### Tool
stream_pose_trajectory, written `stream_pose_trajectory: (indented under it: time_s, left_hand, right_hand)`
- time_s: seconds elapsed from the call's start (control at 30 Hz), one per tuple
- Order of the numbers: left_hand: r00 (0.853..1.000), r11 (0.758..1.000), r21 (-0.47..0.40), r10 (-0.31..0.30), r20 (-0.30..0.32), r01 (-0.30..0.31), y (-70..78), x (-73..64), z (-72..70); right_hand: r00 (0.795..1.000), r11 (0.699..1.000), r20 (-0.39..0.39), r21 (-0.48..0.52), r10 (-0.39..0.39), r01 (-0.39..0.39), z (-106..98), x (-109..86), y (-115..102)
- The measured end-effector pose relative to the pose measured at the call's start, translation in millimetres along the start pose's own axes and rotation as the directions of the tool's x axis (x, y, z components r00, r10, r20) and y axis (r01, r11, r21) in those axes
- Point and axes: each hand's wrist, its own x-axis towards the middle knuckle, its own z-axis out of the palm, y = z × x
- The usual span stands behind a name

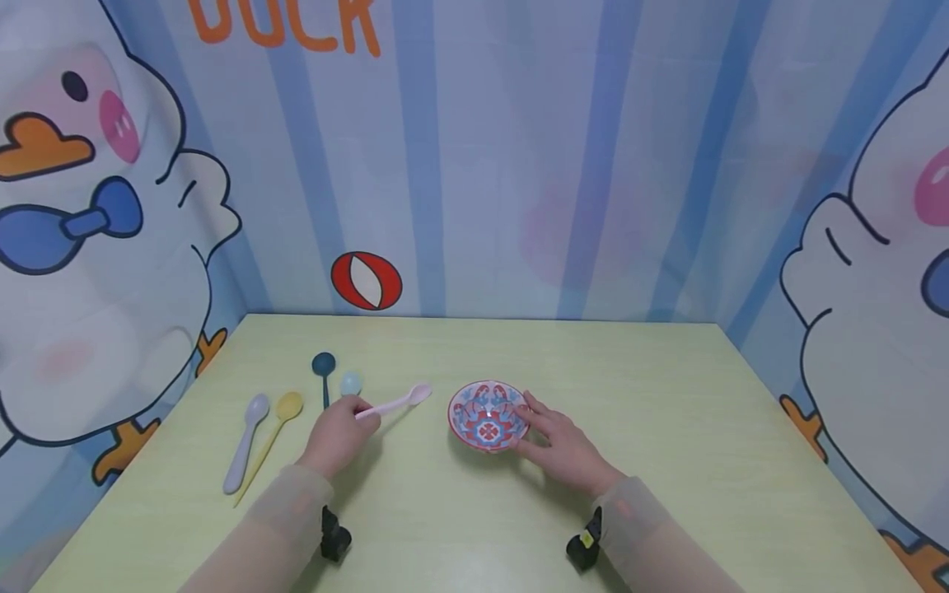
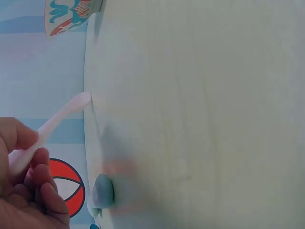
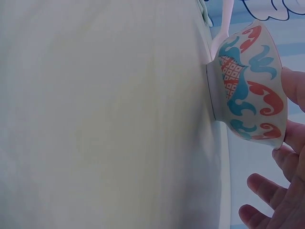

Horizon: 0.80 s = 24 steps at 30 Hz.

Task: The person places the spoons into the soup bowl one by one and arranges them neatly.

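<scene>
My left hand (image 1: 342, 432) pinches a pale pink spoon (image 1: 406, 401) by its handle, its bowl end pointing right above the table. In the left wrist view the thumb and curled fingers close around that spoon (image 2: 64, 110). To the right is a small bowl (image 1: 485, 418) with a red and blue pattern, upright on the table. My right hand (image 1: 567, 450) holds its right rim between thumb and index finger. The right wrist view shows the patterned outside of the bowl (image 3: 252, 88), with the other fingers spread away from it.
Left of my left hand, a lilac spoon (image 1: 245, 445) and a yellow spoon (image 1: 276, 436) lie on the pale table (image 1: 667, 412). A dark blue spoon (image 1: 324, 365) and a light blue spoon (image 1: 351, 383), partly hidden, lie just beyond that hand. A printed curtain (image 1: 504, 165) stands behind.
</scene>
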Motion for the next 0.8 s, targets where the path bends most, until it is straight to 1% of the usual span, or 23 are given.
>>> stream_pose_trajectory:
  time_s: [0.13,0.23,0.3,0.37,0.4,0.43,0.53,0.57,0.63,0.7,0.8]
  left_hand:
    - [1.000,0.995,-0.096,-0.004,-0.022,0.002,0.9,-1.5,-1.5]
    - [0.999,0.987,-0.160,-0.022,-0.040,0.015,1.2,-1.9,-0.7]
    - [0.998,0.977,-0.212,-0.043,-0.047,0.032,1.5,-1.7,0.3]
    - [0.996,0.958,-0.281,-0.077,-0.051,0.059,1.4,-1.8,1.3]
    - [0.994,0.944,-0.322,-0.096,-0.051,0.075,1.2,-1.3,1.8]
    - [0.992,0.924,-0.373,-0.114,-0.049,0.088,0.7,-0.5,2.5]
    - [0.985,0.849,-0.515,-0.165,-0.047,0.118,0.2,2.4,4.3]
    - [0.983,0.824,-0.553,-0.177,-0.044,0.123,0.3,3.2,4.9]
    - [0.980,0.780,-0.612,-0.193,-0.042,0.127,0.2,5.4,6.0]
    - [0.978,0.756,-0.640,-0.205,-0.039,0.133,0.9,6.3,6.3]
    - [0.976,0.736,-0.662,-0.214,-0.030,0.141,2.2,7.5,6.6]
  right_hand:
    - [1.000,1.000,-0.003,0.006,-0.005,0.005,-0.5,0.2,-0.7]
    - [1.000,1.000,-0.005,0.010,-0.010,0.010,-0.7,0.2,-0.8]
    - [1.000,1.000,-0.004,0.008,-0.011,0.011,-0.8,0.1,-0.5]
    - [1.000,1.000,-0.003,0.009,-0.013,0.013,-0.8,-0.1,-0.6]
    - [1.000,1.000,-0.004,0.011,-0.015,0.015,-0.9,-0.2,-0.5]
    - [1.000,1.000,-0.003,0.012,-0.017,0.017,-1.0,-0.3,-0.5]
    - [1.000,1.000,-0.004,0.014,-0.024,0.024,-1.4,-0.6,-0.8]
    - [1.000,1.000,-0.004,0.014,-0.025,0.025,-1.5,-0.6,-0.8]
    - [1.000,1.000,-0.002,0.012,-0.026,0.026,-1.6,-0.6,-0.6]
    - [1.000,1.000,0.000,0.009,-0.026,0.026,-1.6,-0.6,-0.4]
    - [1.000,1.000,0.000,0.007,-0.024,0.024,-1.5,-0.6,-0.2]
